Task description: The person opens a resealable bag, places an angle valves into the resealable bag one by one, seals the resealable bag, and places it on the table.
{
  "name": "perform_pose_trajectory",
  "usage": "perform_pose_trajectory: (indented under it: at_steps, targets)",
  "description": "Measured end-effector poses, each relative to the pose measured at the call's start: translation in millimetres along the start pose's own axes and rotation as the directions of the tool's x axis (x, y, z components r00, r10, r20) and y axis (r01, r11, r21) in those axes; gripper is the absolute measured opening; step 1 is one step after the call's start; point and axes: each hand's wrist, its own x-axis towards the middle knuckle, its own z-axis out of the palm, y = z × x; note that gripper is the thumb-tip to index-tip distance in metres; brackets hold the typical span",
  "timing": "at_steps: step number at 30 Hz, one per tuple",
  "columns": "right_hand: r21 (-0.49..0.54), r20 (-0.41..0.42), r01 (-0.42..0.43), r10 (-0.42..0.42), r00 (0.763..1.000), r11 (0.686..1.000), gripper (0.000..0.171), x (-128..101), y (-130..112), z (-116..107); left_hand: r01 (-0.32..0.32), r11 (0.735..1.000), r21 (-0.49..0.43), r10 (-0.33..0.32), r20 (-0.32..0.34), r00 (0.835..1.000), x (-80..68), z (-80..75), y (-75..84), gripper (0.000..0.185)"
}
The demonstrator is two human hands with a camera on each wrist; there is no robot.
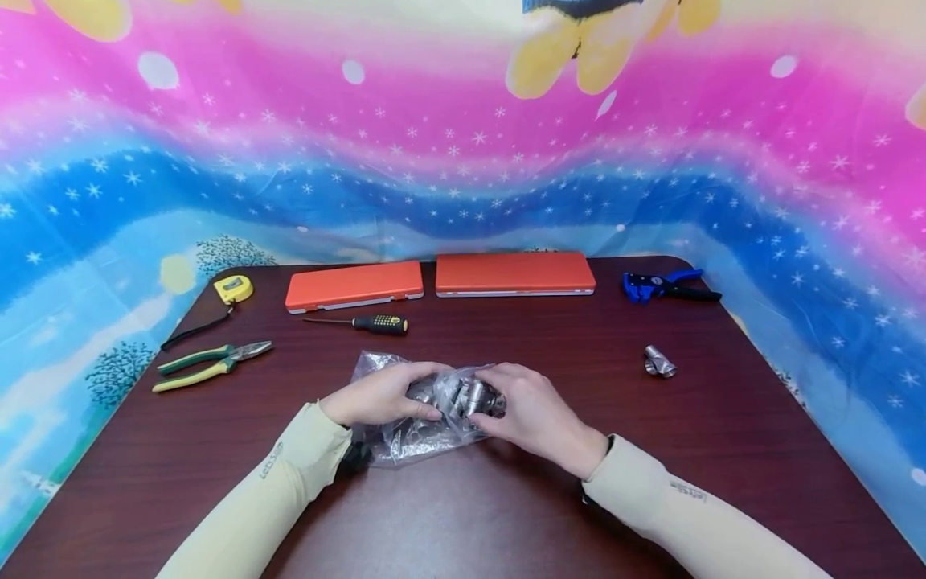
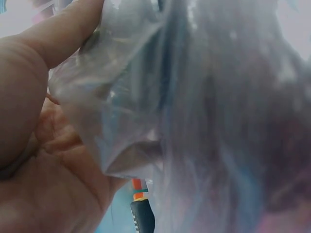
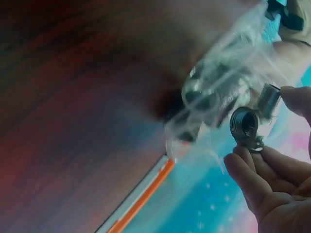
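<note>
Near the middle of the table, my left hand [image 1: 378, 394] grips a clear plastic bag [image 1: 415, 444], its thumb across the front. Shiny metal parts show through the film. My right hand [image 1: 538, 416] pinches a metal threaded pipe fitting [image 1: 475, 397] between thumb and fingers at the bag's right side. In the right wrist view the fitting [image 3: 244, 124] shows a round internally threaded opening, with more metal pieces behind it in the bag [image 3: 214, 92]. Blurred bag film [image 2: 194, 116] fills most of the left wrist view, partly hiding the left fingers.
A metal pipe fitting [image 1: 659, 363] lies on the right. Two orange cases [image 1: 354, 285] stand along the back, with a screwdriver [image 1: 379, 324] before them. Pliers [image 1: 217, 364] and a yellow tape measure [image 1: 234, 289] lie left; a blue-and-black hand tool [image 1: 669, 285] lies back right.
</note>
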Motion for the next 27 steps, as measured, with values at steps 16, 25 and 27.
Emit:
perform_pose_trajectory:
  at_steps: [16, 25, 27]
  targets:
    - [-0.088, -0.029, -0.13, 0.127, 0.991, 0.988, 0.037, -16.6, 51.9, -56.3, 0.018, 0.999, 0.029, -0.018, 0.007, 1.0, 0.2, 0.6, 2.8, 0.067]
    - [-0.17, 0.397, -0.286, 0.331, 0.856, 0.943, 0.061, -54.6, 161.7, -137.4, 0.021, 0.999, 0.028, -0.021, 0.002, 1.0, -0.6, 0.8, 1.3, 0.068]
    - [-0.167, 0.485, -0.326, 0.366, 0.795, 0.93, 0.07, -61.9, 181.4, -144.1, 0.024, 0.999, 0.032, -0.024, 0.004, 1.0, -0.6, 1.2, 0.6, 0.068]
